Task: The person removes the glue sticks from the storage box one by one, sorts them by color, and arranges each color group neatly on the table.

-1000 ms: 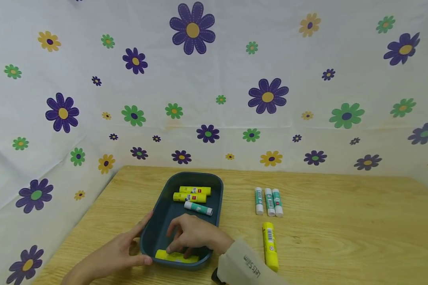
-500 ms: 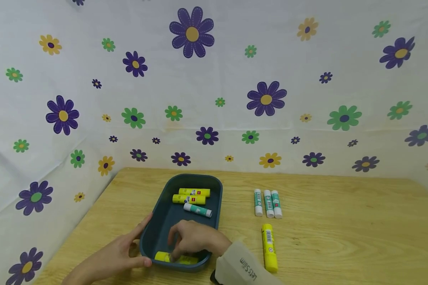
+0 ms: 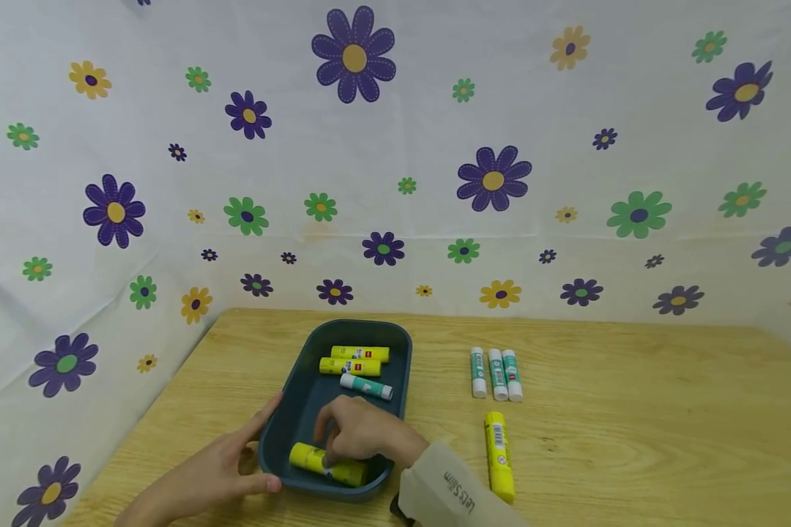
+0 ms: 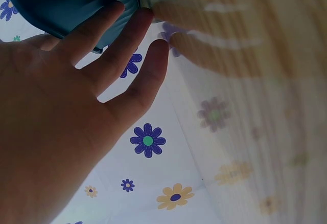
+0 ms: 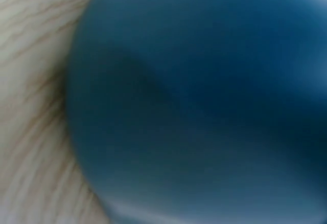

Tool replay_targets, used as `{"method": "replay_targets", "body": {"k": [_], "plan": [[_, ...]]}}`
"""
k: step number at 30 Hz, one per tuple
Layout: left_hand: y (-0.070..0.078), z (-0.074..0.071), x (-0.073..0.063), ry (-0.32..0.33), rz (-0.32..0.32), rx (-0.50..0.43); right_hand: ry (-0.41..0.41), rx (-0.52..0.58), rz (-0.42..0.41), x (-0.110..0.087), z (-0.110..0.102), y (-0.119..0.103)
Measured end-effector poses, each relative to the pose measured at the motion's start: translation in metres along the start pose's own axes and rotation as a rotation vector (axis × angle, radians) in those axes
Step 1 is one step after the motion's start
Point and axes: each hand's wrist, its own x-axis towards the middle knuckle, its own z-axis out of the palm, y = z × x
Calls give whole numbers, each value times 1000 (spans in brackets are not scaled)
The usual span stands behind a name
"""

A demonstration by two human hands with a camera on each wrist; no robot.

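In the head view a dark blue bin stands on the table at left of centre. My right hand reaches into its near end and pinches a thick yellow glue stick, which lies slantwise and is partly covered by the fingers. My left hand rests against the near left corner, thumb at the front and index finger along the side. The left wrist view has its fairly straight fingers at the bin's wall. Only the blurred bin fills the right wrist view; the hand is out of sight there.
Two yellow glue sticks and a small teal-and-white one lie deeper in the bin. To its right, three teal-and-white glue sticks and one yellow glue stick lie on the wooden table. Flowered cloth hangs behind.
The yellow glue stick under my right hand has come up from along the bin's near wall and turned, its left end now farther from that wall. My left hand has stayed in place.
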Motion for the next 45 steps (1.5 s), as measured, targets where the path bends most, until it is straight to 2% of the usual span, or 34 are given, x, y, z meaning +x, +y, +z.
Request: {"method": "replay_targets", "body": {"k": [4,8,11,15,20,25,31,39,45], "plan": [[3,1,0,3,-16,4,24,36,-2,1,-3,0],[2,1,1,4,13,8,44,104,-22,2,-6,1],[2,1,1,4,20,8,48,179,-22,1,-9,-1],[3,2,0,17,-2,8,53,281,-10,1,-14,-1],[1,2,1,23,28,16,78,364,-10,-1,-26,-2],[0,2,-1,37,10,39,93,489,-40,-4,-42,2],[-1,0,-2,35,25,46,88,635,-87,-9,-56,13],[0,1,-1,35,44,68,100,688,-102,-25,-70,21],[4,1,-1,41,35,69,126,668,-129,-41,-86,26]]}}
